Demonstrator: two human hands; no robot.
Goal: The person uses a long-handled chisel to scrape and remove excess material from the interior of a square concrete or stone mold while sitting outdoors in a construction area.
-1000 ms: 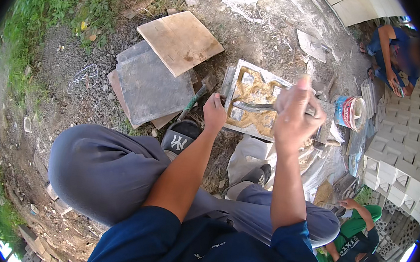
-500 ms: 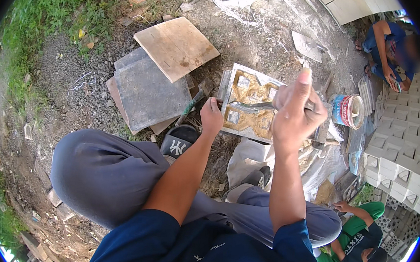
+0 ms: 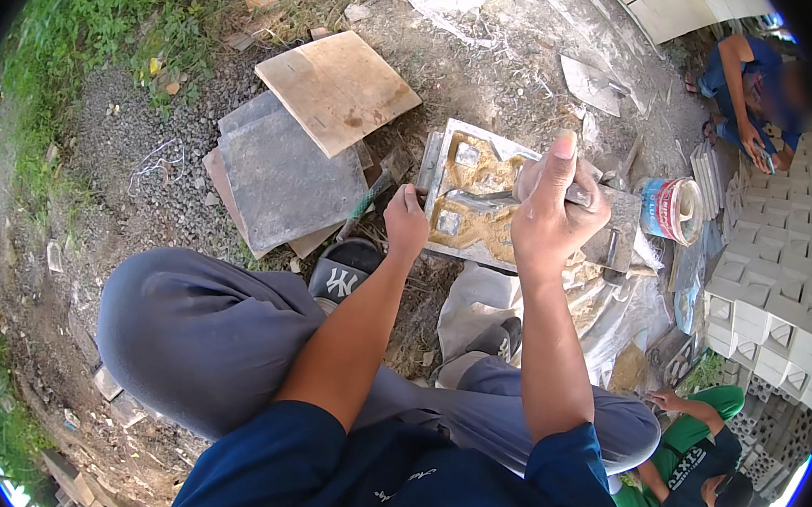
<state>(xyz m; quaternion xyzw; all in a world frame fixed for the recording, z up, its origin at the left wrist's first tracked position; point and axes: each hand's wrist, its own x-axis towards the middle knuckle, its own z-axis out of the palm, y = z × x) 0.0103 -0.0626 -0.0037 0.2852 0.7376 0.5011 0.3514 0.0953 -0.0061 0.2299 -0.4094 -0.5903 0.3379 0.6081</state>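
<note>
A square metal mould (image 3: 479, 254) lies on the ground in front of me, filled with damp sandy mix around raised metal blocks. My right hand (image 3: 560, 204) is closed round the handle of a trowel (image 3: 478, 202), thumb up. The thin trowel blade reaches left across the middle of the mould, over the mix. The trowel's handle is mostly hidden in my fist. My left hand (image 3: 406, 217) is closed at the mould's left edge, fingertips against its side; what they grip there is partly hidden.
Left of the mould lie stacked flat boards (image 3: 292, 181) and a green-handled tool (image 3: 364, 202). A paint bucket (image 3: 672, 211) stands to the right, near stacked pale blocks (image 3: 778, 247). One co-worker (image 3: 748, 100) crouches far right, another (image 3: 697, 462) near right. White sacking (image 3: 474, 303) lies nearby.
My right hand with the trowel has moved slightly left and a little lower over the mould. My left hand stays at the mould's edge.
</note>
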